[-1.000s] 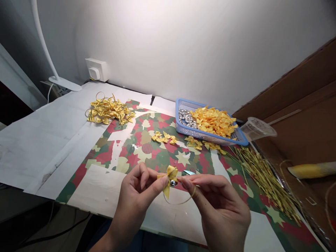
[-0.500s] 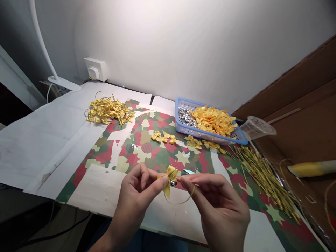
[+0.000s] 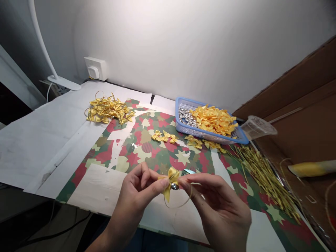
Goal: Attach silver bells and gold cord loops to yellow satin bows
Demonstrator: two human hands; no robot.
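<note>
Between my two hands is a yellow ribbon bow, held above the near edge of the table. My left hand pinches the bow's left side between thumb and fingers. Just below the bow's middle hangs a small silver bell. My right hand is closed, its thumb and fingertips pinching a thin gold cord close to the bow's right side. The cord curves down in a loop under the bow. Behind my right fingertips lies a small shiny blade-like piece, its other end hidden.
A blue basket holds yellow bows and silver bells. Finished-looking bows with cords are heaped at left. Loose bows lie mid-table. Gold cords, a clear plastic cup and cardboard stand at right.
My right fingertips have come closer to the bow. The bell shows more fully under it, and the cord loop hangs slightly lower and narrower.
</note>
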